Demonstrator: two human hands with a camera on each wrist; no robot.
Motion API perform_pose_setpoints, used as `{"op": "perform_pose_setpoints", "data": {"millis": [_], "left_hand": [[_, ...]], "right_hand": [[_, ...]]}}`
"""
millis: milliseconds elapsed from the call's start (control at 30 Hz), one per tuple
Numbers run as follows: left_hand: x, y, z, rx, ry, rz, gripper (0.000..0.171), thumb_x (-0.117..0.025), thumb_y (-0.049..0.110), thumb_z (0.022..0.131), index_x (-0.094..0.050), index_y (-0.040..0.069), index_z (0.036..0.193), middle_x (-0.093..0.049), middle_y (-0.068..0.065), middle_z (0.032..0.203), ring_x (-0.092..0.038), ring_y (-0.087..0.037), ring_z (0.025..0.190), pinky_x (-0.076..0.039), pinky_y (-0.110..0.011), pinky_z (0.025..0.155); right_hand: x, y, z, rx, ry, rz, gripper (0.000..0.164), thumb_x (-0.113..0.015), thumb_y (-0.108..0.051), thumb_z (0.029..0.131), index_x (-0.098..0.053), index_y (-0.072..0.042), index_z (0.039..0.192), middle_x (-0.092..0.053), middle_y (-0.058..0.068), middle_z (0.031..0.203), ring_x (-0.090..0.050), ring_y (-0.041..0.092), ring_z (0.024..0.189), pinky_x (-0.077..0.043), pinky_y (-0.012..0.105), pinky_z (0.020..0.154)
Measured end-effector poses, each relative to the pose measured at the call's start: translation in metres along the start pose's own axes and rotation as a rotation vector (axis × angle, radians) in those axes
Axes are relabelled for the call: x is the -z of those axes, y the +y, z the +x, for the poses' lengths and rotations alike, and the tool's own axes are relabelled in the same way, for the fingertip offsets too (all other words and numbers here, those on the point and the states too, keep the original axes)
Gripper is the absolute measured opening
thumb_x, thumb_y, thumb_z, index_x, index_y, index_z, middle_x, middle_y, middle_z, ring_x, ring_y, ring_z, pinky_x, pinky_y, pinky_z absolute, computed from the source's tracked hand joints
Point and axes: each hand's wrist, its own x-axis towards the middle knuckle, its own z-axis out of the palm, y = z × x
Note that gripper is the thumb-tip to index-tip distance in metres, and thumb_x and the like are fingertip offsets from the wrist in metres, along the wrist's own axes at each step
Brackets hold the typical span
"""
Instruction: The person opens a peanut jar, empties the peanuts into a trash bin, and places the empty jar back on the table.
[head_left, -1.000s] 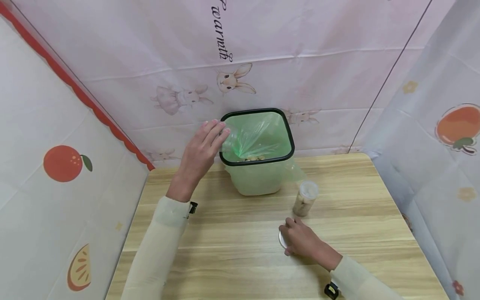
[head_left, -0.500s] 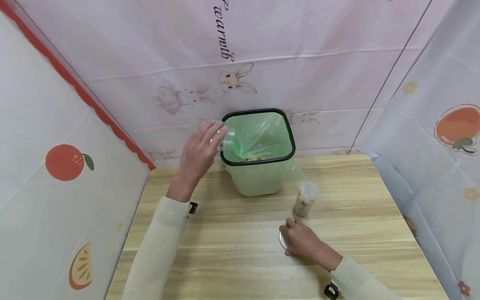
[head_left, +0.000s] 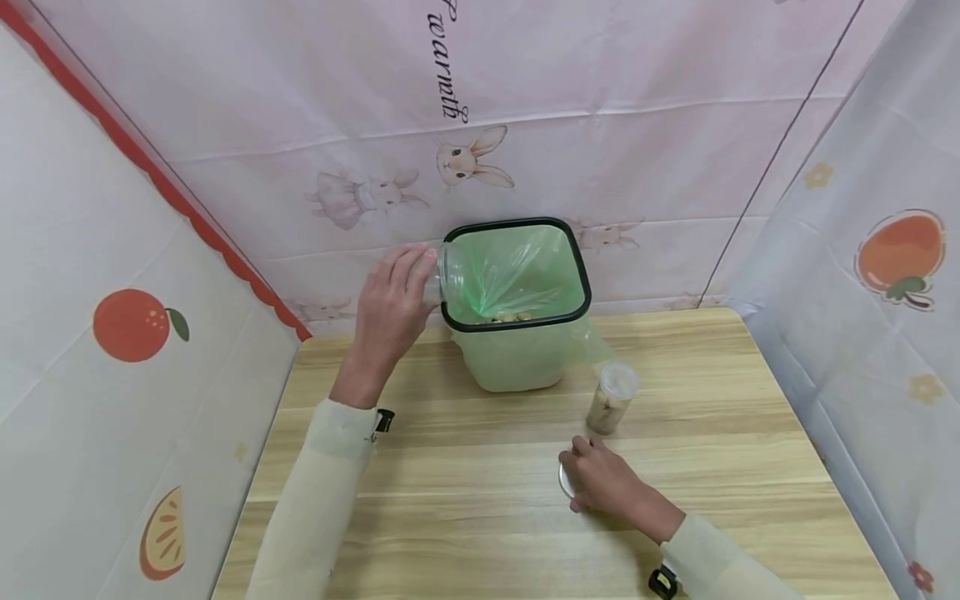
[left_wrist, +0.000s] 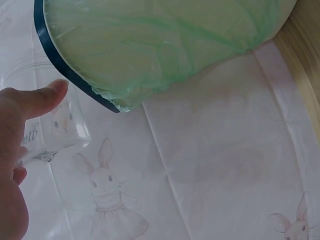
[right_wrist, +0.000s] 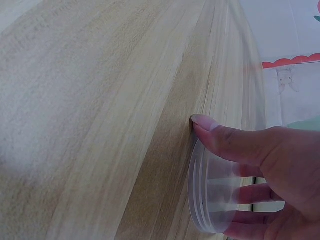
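In the head view my left hand grips a clear plastic jar, tipped sideways with its mouth over the left rim of a bin. The bin has a black rim and a thin green bag lining; a few pale pieces lie inside. The left wrist view shows the thumb along the jar's see-through wall, with no contents visible. Low on the table, my right hand pinches a clear round lid by its edge, thumb on one side and fingers on the other.
A second clear jar, capped and holding pale brownish pieces, stands just beyond my right hand. The wood-grain table is bordered by printed cloth walls at the back and sides. A loose flap of the green bag hangs on the bin's right.
My left hand has shifted slightly left with the jar, and more of the jar's mouth end shows past the fingers. My right hand and the lid stay where they were.
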Motion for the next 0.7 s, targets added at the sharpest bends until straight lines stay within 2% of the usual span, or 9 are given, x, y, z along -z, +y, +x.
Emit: {"op": "perform_pose_setpoints", "data": {"millis": [200, 367, 500, 700], "left_hand": [[0.002, -0.004, -0.006, 0.070, -0.032, -0.010, 0.086, -0.098, 0.021, 0.069, -0.054, -0.001, 0.140, -0.062, -0.020, 0.138, -0.059, -0.038, 0.127, -0.054, -0.045, 0.102], [0.005, -0.007, -0.012, 0.175, -0.038, -0.115, 0.090, -0.096, 0.027, 0.071, -0.050, -0.006, 0.142, -0.059, -0.024, 0.139, -0.058, -0.041, 0.125, -0.052, -0.049, 0.105], [0.008, -0.009, -0.019, 0.305, -0.022, -0.234, 0.091, -0.095, 0.029, 0.073, -0.049, -0.008, 0.143, -0.060, -0.027, 0.139, -0.058, -0.044, 0.125, -0.050, -0.053, 0.107], [0.012, -0.010, -0.036, 0.566, 0.052, -0.383, 0.094, -0.099, 0.023, 0.067, -0.051, -0.005, 0.143, -0.060, -0.027, 0.137, -0.056, -0.042, 0.125, -0.050, -0.057, 0.106]], "right_hand": [[0.002, -0.001, 0.000, -0.001, -0.002, -0.012, 0.066, -0.099, -0.041, 0.059, -0.072, -0.010, 0.111, -0.061, 0.007, 0.099, -0.052, 0.022, 0.085, -0.055, 0.031, 0.062], [0.001, 0.001, -0.001, 0.003, 0.007, -0.018, 0.066, -0.099, -0.041, 0.058, -0.072, -0.010, 0.110, -0.061, 0.008, 0.097, -0.052, 0.022, 0.084, -0.055, 0.031, 0.061], [0.000, 0.001, -0.001, -0.003, 0.004, -0.012, 0.066, -0.099, -0.041, 0.058, -0.072, -0.010, 0.111, -0.062, 0.009, 0.098, -0.052, 0.023, 0.086, -0.055, 0.032, 0.062], [0.000, 0.001, 0.000, -0.027, -0.013, 0.024, 0.067, -0.099, -0.039, 0.060, -0.071, -0.010, 0.114, -0.062, 0.010, 0.102, -0.054, 0.024, 0.091, -0.058, 0.034, 0.064]]}}
